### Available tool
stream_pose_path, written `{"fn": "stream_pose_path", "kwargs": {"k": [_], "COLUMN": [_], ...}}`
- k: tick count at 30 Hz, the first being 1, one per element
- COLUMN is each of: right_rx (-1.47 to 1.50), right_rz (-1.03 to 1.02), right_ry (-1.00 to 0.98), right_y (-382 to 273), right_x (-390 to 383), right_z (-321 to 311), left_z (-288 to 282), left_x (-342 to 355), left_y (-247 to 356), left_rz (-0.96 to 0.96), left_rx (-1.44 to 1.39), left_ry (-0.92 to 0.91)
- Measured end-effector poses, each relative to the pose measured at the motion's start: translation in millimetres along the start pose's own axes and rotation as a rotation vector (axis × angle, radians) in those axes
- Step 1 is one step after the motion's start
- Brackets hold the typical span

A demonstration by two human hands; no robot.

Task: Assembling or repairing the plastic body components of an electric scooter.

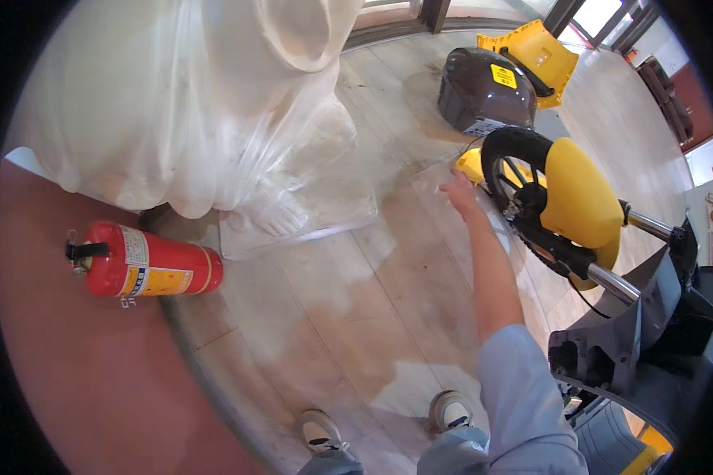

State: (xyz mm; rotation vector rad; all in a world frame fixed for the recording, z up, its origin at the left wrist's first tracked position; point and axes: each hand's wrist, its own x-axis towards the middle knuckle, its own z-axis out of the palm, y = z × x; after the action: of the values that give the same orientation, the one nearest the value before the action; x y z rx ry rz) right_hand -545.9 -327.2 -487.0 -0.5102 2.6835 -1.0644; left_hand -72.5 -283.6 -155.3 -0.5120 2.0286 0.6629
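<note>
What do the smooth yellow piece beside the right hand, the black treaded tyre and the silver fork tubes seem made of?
Smooth yellow piece: likely plastic, evenly coloured with a sheen; painted metal possible.
Black treaded tyre: probably rubber, matt with chunky tread.
Silver fork tubes: apparently polished metal, from their bright reflections.

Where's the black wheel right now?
In the head view, the black wheel is right of centre, just right of the right hand and beside the yellow fender.

From my remote seat, I look steeply down through a head-worn fisheye, above and behind the right hand [461, 195], taking in floor [333, 305] around it and shoes [320, 431] nearer me
</note>
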Motion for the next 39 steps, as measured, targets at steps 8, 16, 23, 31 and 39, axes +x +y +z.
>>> {"fn": "stream_pose_path", "kwargs": {"k": [8, 16, 23, 31, 39], "right_rx": [-0.129, 1.159, 1.152, 1.177, 0.809], "right_rz": [-0.342, 0.806, 0.709, 0.571, 0.445], "right_ry": [-0.007, 0.296, 0.277, -0.068, -0.382], "right_y": [-18.1, -9.1, 19.4, 3.7, -29.2], "right_x": [-81.1, -66.1, -22.7, -170.9, -329.0], "right_z": [19.8, 38.0, 7.2, 38.8, -29.3], "left_z": [14.9, 31.0, 23.7, 8.3, 20.0], "left_x": [-35.8, -56.2, -73.5, -129.0, -147.5], "left_y": [-12.8, -13.9, -13.7, 1.3, 5.0], "left_rz": [-0.026, -0.014, -0.023, -0.073, -0.052], "left_rx": [-0.023, -0.039, -0.056, -0.098, -0.184], "left_ry": [-0.084, -0.092, -0.115, 0.043, 0.271]}}
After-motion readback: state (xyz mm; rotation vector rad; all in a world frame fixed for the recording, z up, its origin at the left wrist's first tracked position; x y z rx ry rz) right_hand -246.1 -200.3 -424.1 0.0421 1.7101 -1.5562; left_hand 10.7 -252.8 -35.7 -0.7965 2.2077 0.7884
